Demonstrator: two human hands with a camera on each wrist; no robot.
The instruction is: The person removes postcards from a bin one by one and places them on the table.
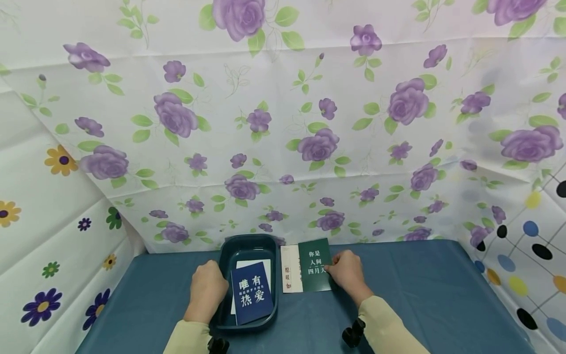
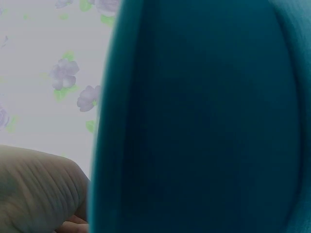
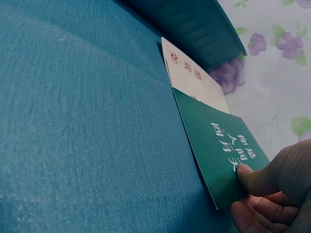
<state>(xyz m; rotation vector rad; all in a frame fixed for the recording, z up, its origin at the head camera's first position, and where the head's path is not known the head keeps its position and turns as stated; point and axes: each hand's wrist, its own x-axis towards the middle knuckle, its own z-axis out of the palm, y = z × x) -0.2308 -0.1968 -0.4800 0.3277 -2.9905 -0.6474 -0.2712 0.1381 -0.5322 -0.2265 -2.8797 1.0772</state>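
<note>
Right hand [image 1: 347,270] pinches a thin dark-green paper card [image 1: 315,282]

The card, printed with white characters, is on the tabletop [image 1: 424,295], overlapping a cream paper card [image 1: 290,275] just right of a deep teal, round-cornered plastic tray [image 1: 244,255]. From where I stand, the left hand [image 1: 209,287] grips the tray's left rim. Inside, a navy-blue card [image 1: 253,309] with white lettering lies askew over a white card [image 1: 266,267]. Blue cloth covers the tabletop; behind hangs a creased white sheet [image 1: 283,98] patterned with purple roses. The right-wrist view adds the cloth's fine grain and the thumb pressing the green face, fingers curled below; the left-wrist view is mostly tray wall.
</note>
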